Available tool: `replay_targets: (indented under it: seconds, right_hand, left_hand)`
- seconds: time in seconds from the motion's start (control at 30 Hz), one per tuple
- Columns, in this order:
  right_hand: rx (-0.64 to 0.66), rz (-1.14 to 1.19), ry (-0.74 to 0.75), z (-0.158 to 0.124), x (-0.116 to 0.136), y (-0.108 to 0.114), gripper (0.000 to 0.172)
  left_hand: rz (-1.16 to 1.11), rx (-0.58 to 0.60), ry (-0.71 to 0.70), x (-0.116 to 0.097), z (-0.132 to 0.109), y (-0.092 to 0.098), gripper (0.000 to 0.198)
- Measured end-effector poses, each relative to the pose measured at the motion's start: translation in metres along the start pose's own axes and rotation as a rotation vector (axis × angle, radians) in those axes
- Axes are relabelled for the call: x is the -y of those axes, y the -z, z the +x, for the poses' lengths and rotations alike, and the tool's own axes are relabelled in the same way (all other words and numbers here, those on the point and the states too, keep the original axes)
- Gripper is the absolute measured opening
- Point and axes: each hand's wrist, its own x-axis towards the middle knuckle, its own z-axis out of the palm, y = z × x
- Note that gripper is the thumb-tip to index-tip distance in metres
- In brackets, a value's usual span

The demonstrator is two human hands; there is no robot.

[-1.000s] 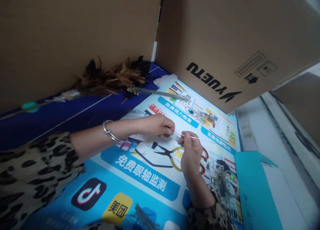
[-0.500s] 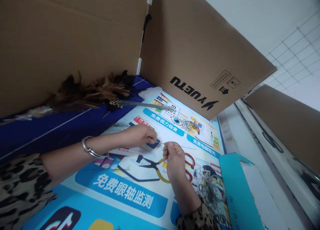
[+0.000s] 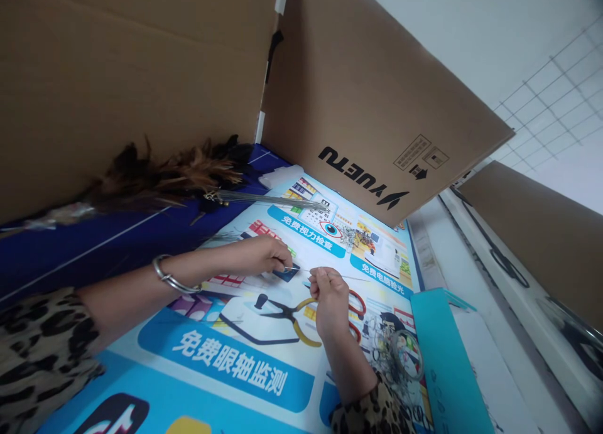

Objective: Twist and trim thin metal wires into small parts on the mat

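A thin wire point(image 3: 301, 270) runs between my two hands, just above the printed sheet. My left hand point(image 3: 271, 255), with a silver bangle at the wrist, pinches one part of it. My right hand point(image 3: 328, 289) pinches it a short way to the right, and a length sticks out past the fingers. Below the hands lie pliers point(image 3: 289, 314) with yellow handles, their jaws pointing left. Red-handled scissors point(image 3: 357, 305) lie partly hidden behind my right hand. A bundle of straight wires point(image 3: 277, 199) rests farther back.
Brown feathers point(image 3: 188, 170) lie along the left cardboard wall point(image 3: 132, 63). Another cardboard panel point(image 3: 372, 88) stands at the back. Small metal pieces and a clear round dish point(image 3: 407, 355) sit at the right, beside a teal box point(image 3: 445, 358). More small parts point(image 3: 360, 238) lie farther back.
The view has shifted slightly. Both hands keep their pinch on the wire and stay nearly in place; the gap between them looks a little wider.
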Motion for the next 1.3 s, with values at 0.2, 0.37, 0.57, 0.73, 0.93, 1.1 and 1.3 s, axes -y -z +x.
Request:
replay_targets:
  seconds: [0.2,0.37,0.57,0.73,0.93,1.1,1.3]
  right_hand:
    - [0.025,0.023,-0.036,0.005,0.001,0.003,0.031]
    - [-0.046,0.111,-0.027,0.017,0.006,0.012,0.033]
    - [-0.124,0.111,0.002,0.028,0.004,0.020,0.034]
    - [-0.146,0.088,0.025,0.035,-0.002,0.024,0.033]
    - [-0.146,0.078,0.026,0.039,-0.008,0.026,0.034]
    - [-0.151,0.050,0.028,0.039,-0.010,0.027,0.030]
    - [-0.138,0.030,0.031,0.037,-0.010,0.026,0.026]
  left_hand:
    - [0.075,0.021,0.014,-0.001,0.002,0.004,0.028]
    - [0.184,0.074,-0.007,-0.002,0.027,0.024,0.026]
    - [0.281,0.108,-0.043,0.014,0.077,0.021,0.023]
    - [0.267,0.074,-0.085,0.034,0.090,0.002,0.023]
    - [0.139,0.076,-0.114,0.050,0.079,-0.005,0.022]
    - [0.072,0.043,-0.095,0.058,0.075,-0.009,0.020]
    - [0.039,0.056,-0.080,0.064,0.074,-0.013,0.019]
